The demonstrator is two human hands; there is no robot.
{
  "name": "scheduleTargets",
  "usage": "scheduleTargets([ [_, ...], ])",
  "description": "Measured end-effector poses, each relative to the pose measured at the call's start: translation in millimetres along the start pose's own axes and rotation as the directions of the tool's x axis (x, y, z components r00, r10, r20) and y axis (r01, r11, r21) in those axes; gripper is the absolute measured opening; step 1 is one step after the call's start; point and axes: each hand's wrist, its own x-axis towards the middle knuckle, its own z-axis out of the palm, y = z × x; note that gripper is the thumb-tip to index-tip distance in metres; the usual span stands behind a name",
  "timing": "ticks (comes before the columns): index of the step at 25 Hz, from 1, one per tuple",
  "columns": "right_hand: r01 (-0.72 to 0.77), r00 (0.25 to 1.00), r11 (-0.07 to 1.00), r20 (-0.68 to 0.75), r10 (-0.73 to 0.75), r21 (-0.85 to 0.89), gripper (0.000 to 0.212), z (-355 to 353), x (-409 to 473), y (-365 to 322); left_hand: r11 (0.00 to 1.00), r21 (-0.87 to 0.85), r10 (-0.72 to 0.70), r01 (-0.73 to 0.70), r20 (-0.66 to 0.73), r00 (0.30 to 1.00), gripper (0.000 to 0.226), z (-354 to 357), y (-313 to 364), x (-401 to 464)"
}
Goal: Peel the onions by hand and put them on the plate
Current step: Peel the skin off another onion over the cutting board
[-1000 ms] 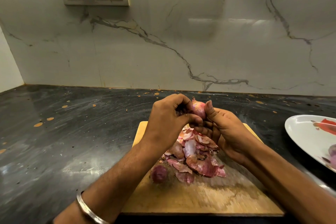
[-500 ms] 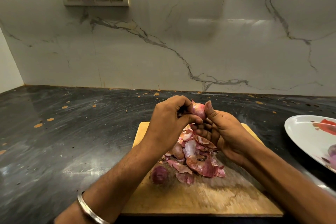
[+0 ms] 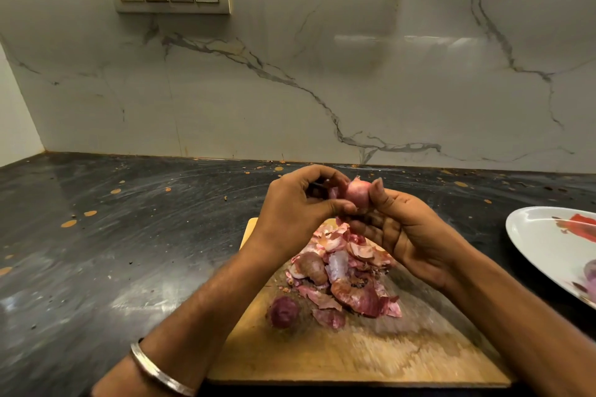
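I see the dark tabletop (image 3: 129, 251) under a marble wall, with a wooden cutting board (image 3: 354, 354) near me. A white plate (image 3: 541, 235) sits at the right edge, well apart from the board. On the board lies a heap of onion skins (image 3: 351, 271), with a dark onion (image 3: 283, 313) just beside it. Above the heap, my left hand (image 3: 290, 213) curls its fingers (image 3: 335, 205), pinching the small onion (image 3: 357, 193); my right hand (image 3: 406, 232) grips it with thumb and fingers.
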Motion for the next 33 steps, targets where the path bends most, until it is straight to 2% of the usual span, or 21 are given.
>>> scheduleTargets([
  [6,0.006,1.000,1.000,-0.005,-0.006,0.025,0.045,2.7,1.8,2.0,0.998,0.045,0.042,-0.037,-0.120,0.992,0.034,6.1,-1.0,-3.9],
  [11,-0.050,0.999,0.999,0.005,0.050,0.020,0.049,1.0,2.4,3.6,0.998,0.065,-0.006,0.001,0.067,0.998,0.036,3.6,1.2,-3.2],
  [14,-0.048,0.999,0.999,0.009,0.048,-0.007,0.051,-0.1,2.0,4.6,0.996,0.089,-0.015,0.004,0.123,0.992,0.031,3.0,2.5,-5.5],
  [25,-0.004,0.999,0.998,-0.036,0.001,-0.070,0.054,0.3,3.2,9.6,0.988,0.155,-0.007,-0.010,0.110,0.994,0.025,5.1,1.3,-6.7],
  [33,0.082,0.995,0.992,-0.049,-0.087,-0.098,0.042,2.0,1.0,12.9,0.964,0.264,0.029,-0.038,0.038,0.999,0.030,4.7,1.3,-5.3],
])
